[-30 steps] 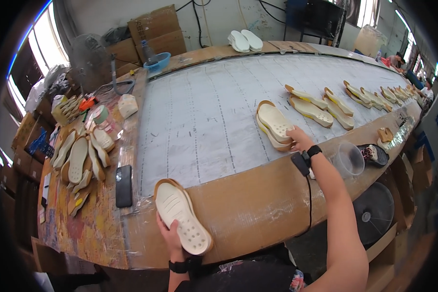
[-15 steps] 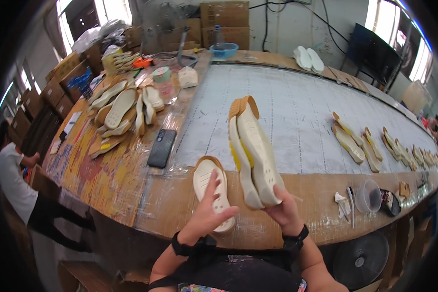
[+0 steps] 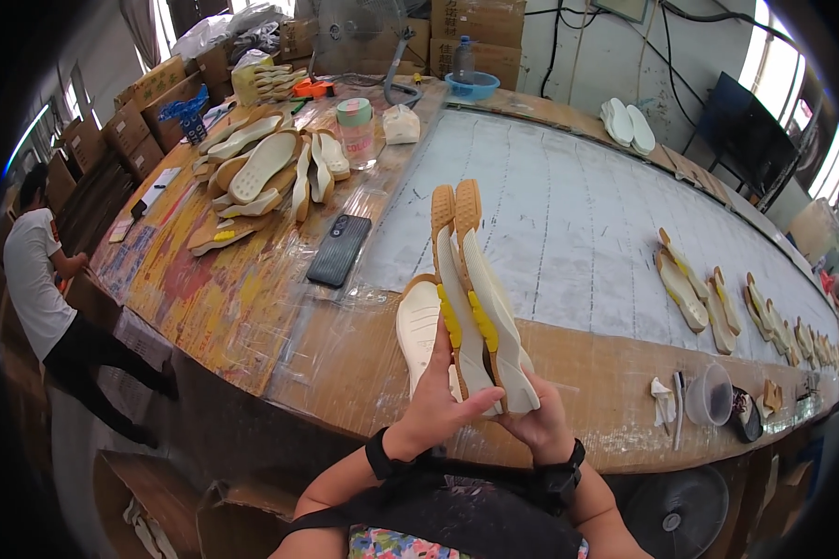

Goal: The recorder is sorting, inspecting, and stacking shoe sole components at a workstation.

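Two shoe soles [image 3: 476, 317], cream with tan treads and yellow patches along their sides, stand side by side and upright in front of me. My left hand [image 3: 441, 399] grips the left one low down, its thumb across the near end and its fingers partly hidden behind. Around the lower end of the right one, my right hand [image 3: 543, 421] is closed, most of its fingers out of sight. Another cream sole [image 3: 418, 321] lies on the brown table edge behind my left hand, partly covered by it and the held pair.
A pile of soles [image 3: 268, 168] and a dark phone [image 3: 339, 250] lie to the left. Along the right stand rows of soles [image 3: 682, 291], a clear plastic cup [image 3: 708, 395] and a white pen-like stick [image 3: 679, 399]. A person [image 3: 47, 270] stands at far left.
My left hand has come in from beside the pair and now grips it. The soles have turned so that their yellow-patched sides and treads face me more. The view has shifted slightly.
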The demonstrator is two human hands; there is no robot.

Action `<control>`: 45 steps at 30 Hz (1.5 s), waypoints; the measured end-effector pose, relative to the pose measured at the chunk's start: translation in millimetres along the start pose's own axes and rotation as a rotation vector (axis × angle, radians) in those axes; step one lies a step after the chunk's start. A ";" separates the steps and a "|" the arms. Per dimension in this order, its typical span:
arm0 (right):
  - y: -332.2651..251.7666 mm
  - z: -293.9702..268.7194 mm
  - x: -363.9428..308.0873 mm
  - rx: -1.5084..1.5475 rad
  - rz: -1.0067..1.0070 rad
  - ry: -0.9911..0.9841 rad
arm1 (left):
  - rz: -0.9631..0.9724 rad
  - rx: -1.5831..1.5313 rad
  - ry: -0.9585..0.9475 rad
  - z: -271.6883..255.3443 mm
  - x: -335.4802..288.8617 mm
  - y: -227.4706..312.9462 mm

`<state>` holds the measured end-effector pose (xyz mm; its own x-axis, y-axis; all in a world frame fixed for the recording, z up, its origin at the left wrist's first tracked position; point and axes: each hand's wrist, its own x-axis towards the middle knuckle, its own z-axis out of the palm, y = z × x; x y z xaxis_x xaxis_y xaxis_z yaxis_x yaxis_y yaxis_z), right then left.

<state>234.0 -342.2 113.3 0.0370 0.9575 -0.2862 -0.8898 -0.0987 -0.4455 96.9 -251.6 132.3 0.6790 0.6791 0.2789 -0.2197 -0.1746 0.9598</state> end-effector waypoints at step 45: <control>-4.3 62.1 0.9 -1.122 -0.758 -0.355 | -0.068 -1.067 0.320 -34.1 17.2 25.5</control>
<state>209.7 -324.0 167.7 0.0731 0.8747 0.4792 0.1348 0.4674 -0.8737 79.1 -220.1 160.5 0.5347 0.8430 0.0589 -0.7823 0.4675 0.4116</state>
